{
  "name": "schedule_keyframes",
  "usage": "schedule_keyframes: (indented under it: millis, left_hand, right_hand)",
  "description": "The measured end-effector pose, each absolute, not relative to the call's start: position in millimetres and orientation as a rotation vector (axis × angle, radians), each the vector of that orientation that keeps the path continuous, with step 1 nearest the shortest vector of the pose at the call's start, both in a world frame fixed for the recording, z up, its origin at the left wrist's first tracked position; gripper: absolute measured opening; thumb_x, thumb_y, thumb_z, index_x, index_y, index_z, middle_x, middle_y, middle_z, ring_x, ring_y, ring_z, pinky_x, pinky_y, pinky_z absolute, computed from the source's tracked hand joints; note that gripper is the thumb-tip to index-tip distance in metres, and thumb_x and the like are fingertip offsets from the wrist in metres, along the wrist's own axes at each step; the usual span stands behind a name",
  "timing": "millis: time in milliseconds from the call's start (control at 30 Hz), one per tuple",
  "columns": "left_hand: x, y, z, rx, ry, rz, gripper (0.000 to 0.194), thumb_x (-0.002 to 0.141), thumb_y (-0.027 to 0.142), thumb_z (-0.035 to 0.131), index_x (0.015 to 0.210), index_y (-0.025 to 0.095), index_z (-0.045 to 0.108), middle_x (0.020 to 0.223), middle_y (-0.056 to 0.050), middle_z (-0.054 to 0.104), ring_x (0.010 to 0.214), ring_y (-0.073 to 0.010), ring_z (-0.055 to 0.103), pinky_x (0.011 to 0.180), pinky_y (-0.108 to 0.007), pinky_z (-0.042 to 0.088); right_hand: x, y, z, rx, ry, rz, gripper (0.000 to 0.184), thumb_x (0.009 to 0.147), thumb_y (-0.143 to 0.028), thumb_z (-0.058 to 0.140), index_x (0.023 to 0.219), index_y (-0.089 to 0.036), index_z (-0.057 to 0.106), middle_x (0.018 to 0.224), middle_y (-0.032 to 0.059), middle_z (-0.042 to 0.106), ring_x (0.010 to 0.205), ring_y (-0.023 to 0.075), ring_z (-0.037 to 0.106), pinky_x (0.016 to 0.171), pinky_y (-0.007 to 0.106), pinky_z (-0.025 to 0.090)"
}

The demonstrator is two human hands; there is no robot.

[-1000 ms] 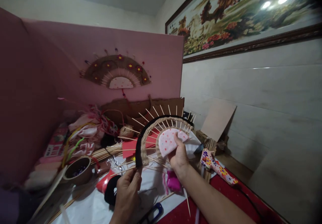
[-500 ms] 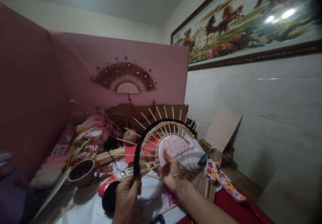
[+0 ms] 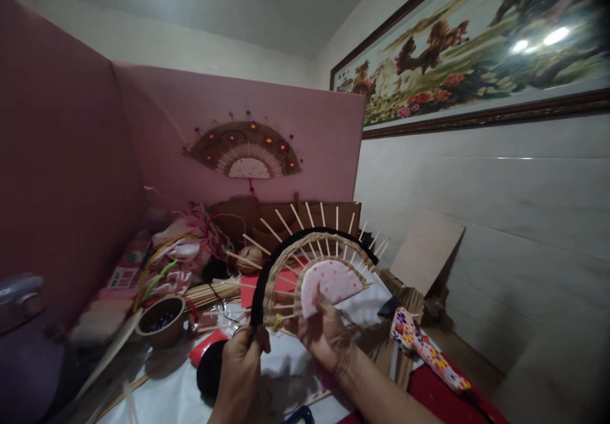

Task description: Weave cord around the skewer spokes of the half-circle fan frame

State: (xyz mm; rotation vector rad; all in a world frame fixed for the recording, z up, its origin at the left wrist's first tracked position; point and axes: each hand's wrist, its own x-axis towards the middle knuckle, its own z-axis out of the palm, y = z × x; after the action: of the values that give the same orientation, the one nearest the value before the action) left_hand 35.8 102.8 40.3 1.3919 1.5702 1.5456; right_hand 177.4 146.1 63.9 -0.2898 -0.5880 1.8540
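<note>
I hold a half-made woven fan (image 3: 305,265) upright over the table. It has a pink dotted half-round centre, thin wooden sticks spreading out, a band of tan cord weaving and a black yarn rim. My right hand (image 3: 321,335) grips its base under the pink centre. My left hand (image 3: 241,370) pinches the black yarn (image 3: 256,297) at the lower left end of the rim. A ball of black yarn (image 3: 210,367) lies just beneath my left hand.
A finished fan (image 3: 244,150) hangs on the pink board behind. A brown bowl (image 3: 159,322), a bundle of sticks (image 3: 210,294), a twine ball (image 3: 250,259), pink cloth and a flowered glue gun (image 3: 424,348) crowd the table. Cardboard leans on the wall at right.
The view has tilted up and left a little. My right hand has slid lower on the fan's base and the fan has turned slightly. My left hand keeps its pinch on the black yarn.
</note>
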Motion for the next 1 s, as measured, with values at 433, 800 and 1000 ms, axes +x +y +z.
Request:
schedule_keyframes:
  millis: [433, 800, 1000]
  left_hand:
    - [40.5, 96.3, 33.7, 2.27, 1.803, 0.953, 0.028, 0.079, 0.014, 0.037, 0.085, 0.021, 0.064, 0.074, -0.006, 0.067, 0.07, -0.0198, 0.06, 0.063, -0.028, 0.04]
    - [32.9, 103.8, 48.8, 2.254, 1.851, 0.994, 0.035, 0.072, 0.014, 0.052, 0.105, 0.021, 0.061, 0.082, -0.006, 0.068, 0.078, -0.0209, 0.058, 0.076, -0.033, 0.037]
    - [-0.1, 118.2, 61.6, 1.914, 1.843, 1.355, 0.016, 0.074, 0.021, 0.052, 0.079, 0.023, 0.067, 0.069, -0.003, 0.067, 0.067, -0.0189, 0.058, 0.068, -0.031, 0.038]
  right_hand:
    - [179.3, 130.0, 73.7, -0.178, -0.643, 2.151, 0.055, 0.078, -0.061, 0.044, 0.09, -0.011, 0.062, 0.078, 0.0137, 0.069, 0.08, 0.0232, 0.066, 0.063, 0.036, 0.054]
    - [185.9, 138.5, 85.0, -0.094, -0.816, 1.646, 0.061, 0.076, -0.064, 0.043, 0.102, -0.012, 0.062, 0.099, 0.0152, 0.068, 0.1, 0.0248, 0.061, 0.093, 0.045, 0.041]
    - [217.7, 166.6, 100.5, -0.105, -0.685, 1.222, 0.056, 0.081, -0.057, 0.043, 0.123, -0.021, 0.047, 0.104, 0.011, 0.066, 0.094, 0.0205, 0.064, 0.093, 0.051, 0.039]
